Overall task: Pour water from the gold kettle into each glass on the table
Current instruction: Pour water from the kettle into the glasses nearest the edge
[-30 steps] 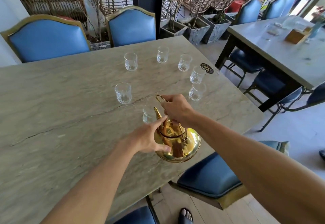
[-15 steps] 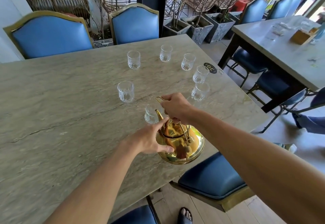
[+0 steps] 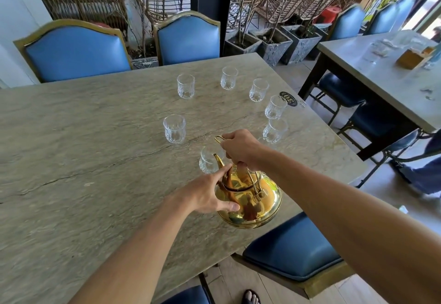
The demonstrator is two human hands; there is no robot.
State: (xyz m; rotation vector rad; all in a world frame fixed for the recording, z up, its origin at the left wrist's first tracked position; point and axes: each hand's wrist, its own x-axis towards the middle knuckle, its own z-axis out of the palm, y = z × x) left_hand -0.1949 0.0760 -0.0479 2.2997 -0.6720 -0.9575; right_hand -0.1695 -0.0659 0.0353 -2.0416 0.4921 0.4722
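The gold kettle [image 3: 250, 198] hangs tilted just above the table's near right part, its spout over the nearest glass [image 3: 207, 163]. My right hand [image 3: 241, 147] grips the kettle's wire handle from above. My left hand [image 3: 210, 194] presses against the kettle's left side and lid area. Several clear cut glasses stand in a loose ring on the marble table [image 3: 83, 156]: one at the left [image 3: 174, 128], one far back [image 3: 186, 86], another far back [image 3: 229, 77], and others down the right side [image 3: 275, 131]. One glass is mostly hidden behind my right hand.
Blue padded chairs stand behind the table [image 3: 76, 51] and at its near right edge [image 3: 293, 251]. A round black disc [image 3: 288, 98] lies near the table's right edge. A second table [image 3: 381, 72] with a wooden box stands to the right. Planters line the back.
The kettle and both hands have kept nearly the same place over the nearest glass; the view has shifted slightly and the kettle seems tipped a little more toward the glass.
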